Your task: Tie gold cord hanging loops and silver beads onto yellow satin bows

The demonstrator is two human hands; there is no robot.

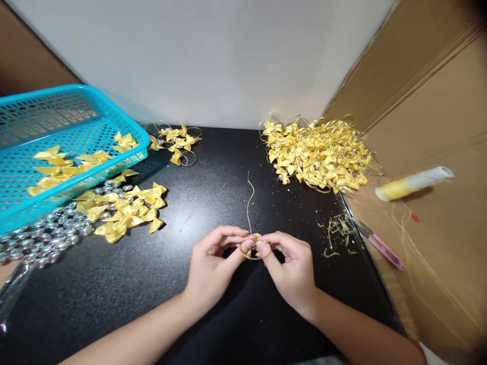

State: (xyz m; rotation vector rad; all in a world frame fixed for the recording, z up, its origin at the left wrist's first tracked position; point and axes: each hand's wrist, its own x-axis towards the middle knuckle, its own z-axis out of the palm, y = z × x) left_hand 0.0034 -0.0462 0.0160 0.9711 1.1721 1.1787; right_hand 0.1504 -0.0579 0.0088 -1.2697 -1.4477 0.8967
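Note:
My left hand [217, 258] and my right hand [289, 263] meet over the black table, thumbs and fingertips pinched together. Between them is a gold cord [250, 203], looped into a small ring below the thumbs, with its loose end running away from me across the table. A bit of yellow ribbon shows at the fingertips, mostly hidden by them, so I cannot make out the whole piece. Both hands are closed on this cord.
A blue basket [131, 125] with yellow bows stands left, beside silver beads [57, 230] and loose bows [129, 210]. Finished-looking corded bows [319, 154] are heaped at back right. Cord scraps [340, 228], a pink-handled cutter [386, 252] and a thread spool [414, 183] lie right.

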